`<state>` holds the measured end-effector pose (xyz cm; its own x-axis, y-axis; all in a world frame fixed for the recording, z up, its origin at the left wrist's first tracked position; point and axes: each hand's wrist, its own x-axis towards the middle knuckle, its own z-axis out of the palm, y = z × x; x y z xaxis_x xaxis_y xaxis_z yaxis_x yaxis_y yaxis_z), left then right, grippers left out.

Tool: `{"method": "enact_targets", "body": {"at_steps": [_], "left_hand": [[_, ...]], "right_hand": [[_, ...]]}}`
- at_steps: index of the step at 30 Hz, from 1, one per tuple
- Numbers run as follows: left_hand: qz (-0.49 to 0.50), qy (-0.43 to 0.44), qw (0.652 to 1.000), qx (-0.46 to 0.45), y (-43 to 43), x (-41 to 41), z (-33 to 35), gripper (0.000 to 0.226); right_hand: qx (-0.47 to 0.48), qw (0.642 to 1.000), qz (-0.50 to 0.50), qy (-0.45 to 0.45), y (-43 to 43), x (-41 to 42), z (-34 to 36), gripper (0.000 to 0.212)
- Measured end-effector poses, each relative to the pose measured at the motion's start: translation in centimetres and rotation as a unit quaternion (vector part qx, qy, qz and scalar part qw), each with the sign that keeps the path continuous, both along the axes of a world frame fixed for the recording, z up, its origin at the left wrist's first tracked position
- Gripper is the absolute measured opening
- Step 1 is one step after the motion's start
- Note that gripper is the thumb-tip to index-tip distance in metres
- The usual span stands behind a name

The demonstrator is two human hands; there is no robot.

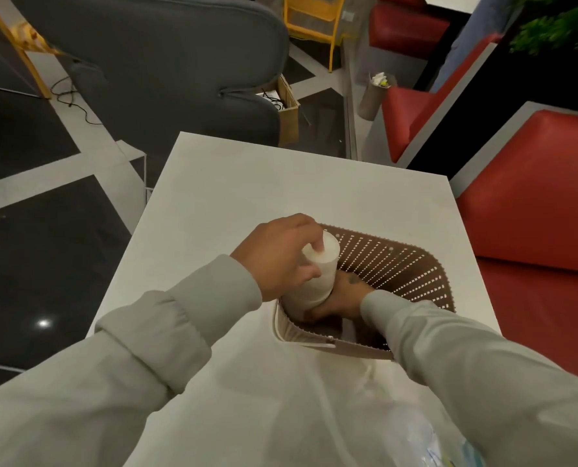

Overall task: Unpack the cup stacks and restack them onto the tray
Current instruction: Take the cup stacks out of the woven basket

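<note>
A stack of white cups (317, 281) stands upside down, tilted, inside the brown perforated tray (398, 261) on the white table. My left hand (277, 261) grips the upper end of the stack, with a finger over its top. Lower down, my right hand (343, 299) wraps around the base of the stack inside the tray. The bottom of the stack is hidden by my right hand and the tray's near wall.
The white table (247, 183) extends beyond the tray. A crumpled clear plastic wrapper (425, 439) lies at the near right. A grey chair (166, 62) stands beyond the table's far edge, red benches (543, 183) to the right.
</note>
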<state>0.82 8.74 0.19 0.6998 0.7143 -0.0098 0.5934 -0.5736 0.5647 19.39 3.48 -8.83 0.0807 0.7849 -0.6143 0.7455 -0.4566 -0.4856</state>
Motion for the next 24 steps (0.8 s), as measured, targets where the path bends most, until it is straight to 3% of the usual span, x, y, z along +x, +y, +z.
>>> {"method": "enact_targets", "body": {"at_steps": [8, 10, 16, 24], "left_hand": [[0.008, -0.084, 0.996, -0.033, 0.4, 0.3, 0.3, 0.026], [0.009, -0.109, 0.993, -0.037, 0.2, 0.5, 0.5, 0.025], [0.013, -0.154, 0.988, -0.025, -0.4, 0.7, 1.7, 0.028], [0.024, -0.213, 0.976, 0.044, -2.8, 2.2, 6.2, 0.030]], "right_hand": [[0.006, 0.999, -0.001, 0.039, 0.4, 0.5, 0.4, 0.055], [0.012, 0.997, -0.026, 0.068, 0.1, 0.7, 0.6, 0.059], [0.044, 0.992, -0.073, 0.098, -1.2, 2.0, 1.3, 0.100], [0.096, 0.985, -0.085, 0.116, -4.1, 3.3, 7.3, 0.088]]}}
